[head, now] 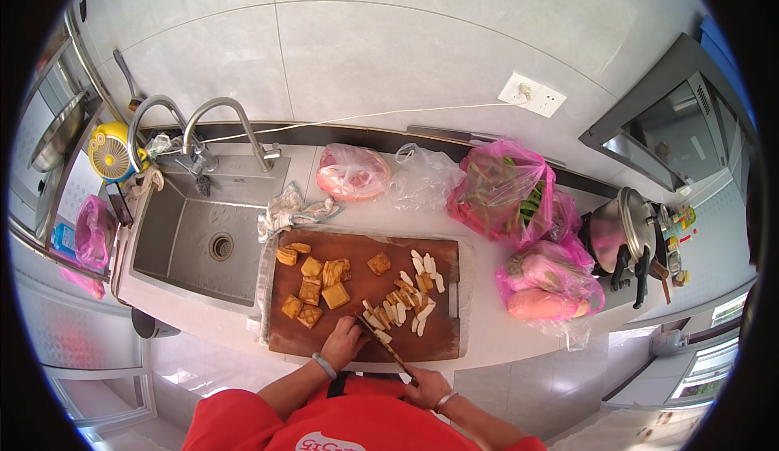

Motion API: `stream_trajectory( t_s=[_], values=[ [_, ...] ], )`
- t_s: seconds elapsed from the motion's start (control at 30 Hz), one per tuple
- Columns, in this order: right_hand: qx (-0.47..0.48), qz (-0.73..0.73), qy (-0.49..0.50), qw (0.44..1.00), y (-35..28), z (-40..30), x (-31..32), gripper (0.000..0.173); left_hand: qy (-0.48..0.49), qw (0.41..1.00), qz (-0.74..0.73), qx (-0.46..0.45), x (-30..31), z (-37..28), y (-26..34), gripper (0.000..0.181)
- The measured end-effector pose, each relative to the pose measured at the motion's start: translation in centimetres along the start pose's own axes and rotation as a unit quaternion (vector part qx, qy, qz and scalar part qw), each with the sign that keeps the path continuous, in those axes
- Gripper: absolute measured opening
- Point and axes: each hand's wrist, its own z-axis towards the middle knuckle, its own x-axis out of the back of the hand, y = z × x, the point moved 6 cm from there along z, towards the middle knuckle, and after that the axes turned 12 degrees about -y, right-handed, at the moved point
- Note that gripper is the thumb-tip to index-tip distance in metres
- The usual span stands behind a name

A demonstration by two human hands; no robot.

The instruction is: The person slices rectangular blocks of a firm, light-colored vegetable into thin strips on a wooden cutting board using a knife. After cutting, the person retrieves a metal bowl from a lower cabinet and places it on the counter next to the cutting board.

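Note:
My right hand [428,388] grips the handle of a kitchen knife [386,349] at the near edge of a brown wooden cutting board [365,250]. The blade points up and left, its far end beside the fingers of my left hand [344,340]. Those fingers are bent down on the board; whatever may be under them is hidden. To the right of the blade lies a spread of slices of browned tofu [398,305] with white insides. Several uncut browned tofu blocks [310,291], some with scored tops, lie on the board's left half. One more block [378,262] sits farther back.
Left of the board is a steel sink [182,262] with a curved faucet [225,104] and a crumpled cloth [292,211] near its corner. Behind and right stand bagged meat [353,171], pink bags of vegetables [505,189] and a pressure cooker [618,232].

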Motion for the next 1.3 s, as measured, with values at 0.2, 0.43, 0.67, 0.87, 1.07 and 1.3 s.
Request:
stream_trajectory(
  t_s=[0.2, 0.43, 0.67, 0.87, 1.07, 1.3],
  values=[
    [-0.027, 0.016, -0.04, 0.999, -0.2, 2.3, -0.3, 0.052, 0.004, 1.0, 0.007, -0.005, -0.4, -0.2, -0.5, 0.02],
    [-0.023, 0.131, 0.016, 0.991, -0.6, 0.4, 2.4, 0.048, 0.008, 0.999, -0.033, 0.01, 1.0, 1.6, 0.7, 0.019],
    [0.012, 0.075, -0.02, 0.997, 0.2, -1.3, 2.5, 0.048, 0.012, 0.997, -0.031, 0.069, 5.8, 8.8, -3.2, 0.029],
    [0.002, -0.029, -0.06, 0.998, 1.5, -0.1, 1.0, 0.052, -0.099, 0.988, 0.12, 0.009, 2.7, 14.4, -3.1, 0.048],
    [-0.049, -0.111, -0.026, 0.992, 2.1, 0.4, 3.0, 0.05, -0.185, 0.97, 0.141, 0.075, 0.2, 16.5, -4.1, 0.041],
    [-0.036, -0.059, 0.058, 0.996, 2.8, 1.4, 5.9, 0.048, -0.04, 0.992, 0.019, 0.12, 4.4, 16.7, -4.0, 0.035]
  ],
)
